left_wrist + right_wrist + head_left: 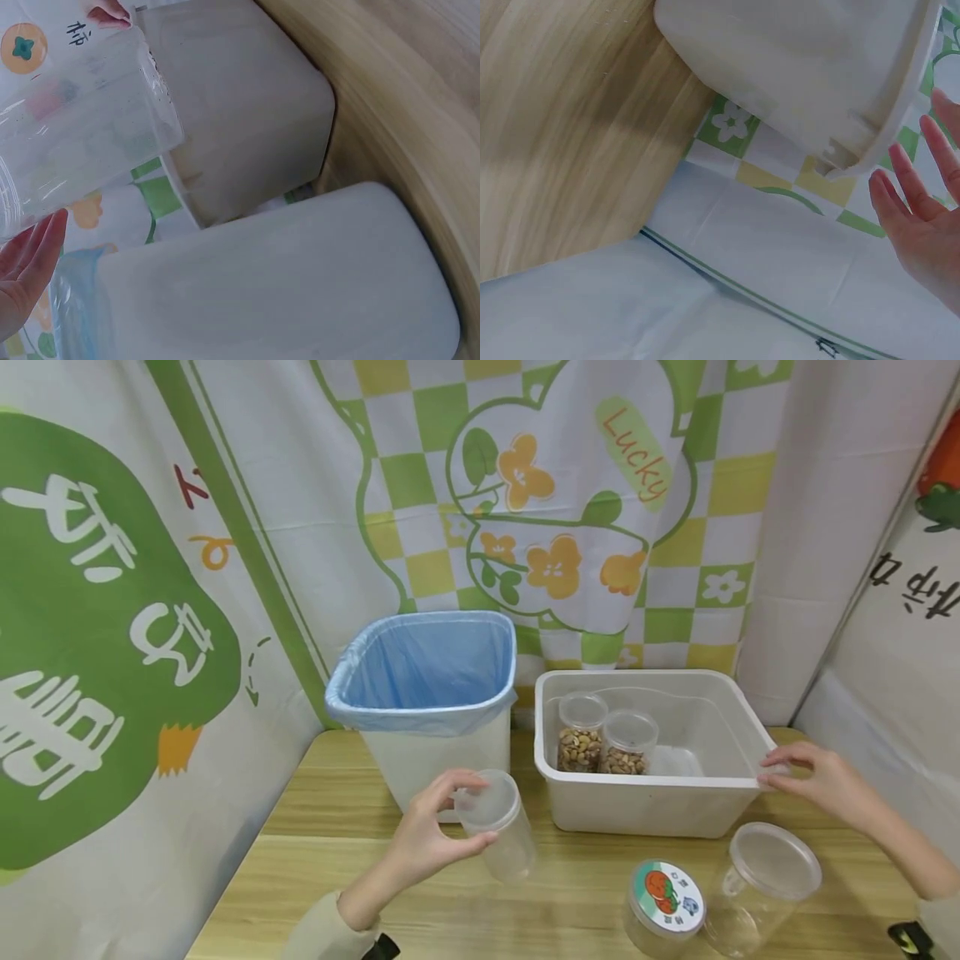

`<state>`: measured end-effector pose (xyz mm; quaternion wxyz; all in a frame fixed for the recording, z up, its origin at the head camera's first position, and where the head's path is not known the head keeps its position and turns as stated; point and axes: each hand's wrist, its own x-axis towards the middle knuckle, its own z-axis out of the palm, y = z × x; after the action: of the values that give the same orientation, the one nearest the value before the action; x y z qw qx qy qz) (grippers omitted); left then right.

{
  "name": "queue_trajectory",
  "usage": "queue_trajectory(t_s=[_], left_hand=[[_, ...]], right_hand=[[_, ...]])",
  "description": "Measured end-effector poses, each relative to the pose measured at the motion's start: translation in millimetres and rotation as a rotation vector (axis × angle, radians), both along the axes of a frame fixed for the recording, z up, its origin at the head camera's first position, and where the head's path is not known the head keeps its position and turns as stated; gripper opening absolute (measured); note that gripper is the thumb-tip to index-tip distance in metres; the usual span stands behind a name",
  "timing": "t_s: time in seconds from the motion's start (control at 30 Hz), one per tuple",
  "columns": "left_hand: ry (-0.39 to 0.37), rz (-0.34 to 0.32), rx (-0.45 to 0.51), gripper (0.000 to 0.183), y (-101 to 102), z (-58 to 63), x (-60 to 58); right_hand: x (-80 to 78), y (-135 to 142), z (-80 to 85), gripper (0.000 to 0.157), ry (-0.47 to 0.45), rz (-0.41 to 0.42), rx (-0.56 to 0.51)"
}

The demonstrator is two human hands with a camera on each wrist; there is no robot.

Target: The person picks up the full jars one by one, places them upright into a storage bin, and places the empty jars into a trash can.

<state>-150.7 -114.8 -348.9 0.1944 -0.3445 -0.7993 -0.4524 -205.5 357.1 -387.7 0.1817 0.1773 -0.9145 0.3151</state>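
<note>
Clear jar (513,847) hangs tilted above the table (337,843), in front of the lined bin (367,752) and left of the white tub (652,806). The left hand (431,827) grasps it near its frosted top, thumb on one side and fingers on the other — likely because that end is easy to span and leaves the lower body free. It looks empty, apart from dark specks near its base in the left wrist view.

The right hand (825,781) is at the tub's front right corner, its fingers loosely extended and clenched on nothing, perhaps there to steady the tub; I cannot tell whether they touch the rim.

Inside the tub, two lidded nut jars (628,760) stand side by side towards the left — its walls presumably guard them from knocks. A labelled container (667,897) and a tall jar (772,868) stand together in front, within easy reach.
</note>
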Motion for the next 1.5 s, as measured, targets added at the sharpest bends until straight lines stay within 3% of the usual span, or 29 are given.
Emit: queue_trajectory(t_s=[0.13, 0.33, 0.47, 0.67, 0.77, 0.93, 1.2, 1.5], left_hand=[[0.047, -0.001, 0.0, 0.046, -6, 18.8, 5.1], [0.105, -0.012, 0.023, 0.049, -28, 16.1, -10.3], [0.14, -0.006, 0.035, 0.05, -41, 27.0, -13.3], [0.099, 0.017, 0.039, 0.049, -59, 50.0, -13.8], [0.066, 0.06, 0.033, 0.047, -67, 59.9, -14.6], [0.036, 0.131, 0.035, 0.043, -77, 75.9, -15.9], [-0.062, 0.156, 0.085, 0.036, -94, 108.9, -20.9], [-0.043, 0.25, 0.055, 0.032, -109, 139.3, -32.4]], right_hand=[[-5.5, -10, 18.7, 0.015, -0.065, -0.008, 0.069], [-17.2, -39, 45.9, 0.02, -0.107, 0.056, 0.172], [-25.7, -64, 63.4, 0.02, -0.097, 0.128, 0.184], [-40.2, -108, 86.6, 0.018, -0.07, 0.213, 0.204], [-46.6, -130, 95.5, 0.02, -0.088, 0.253, 0.199], [-55.6, -164, 104.2, 0.02, -0.103, 0.336, 0.14], [-67.2, -211, 108.6, 0.021, -0.037, 0.431, 0.088], [-70.3, -252, 103.2, 0.019, 0.026, 0.492, -0.029]])
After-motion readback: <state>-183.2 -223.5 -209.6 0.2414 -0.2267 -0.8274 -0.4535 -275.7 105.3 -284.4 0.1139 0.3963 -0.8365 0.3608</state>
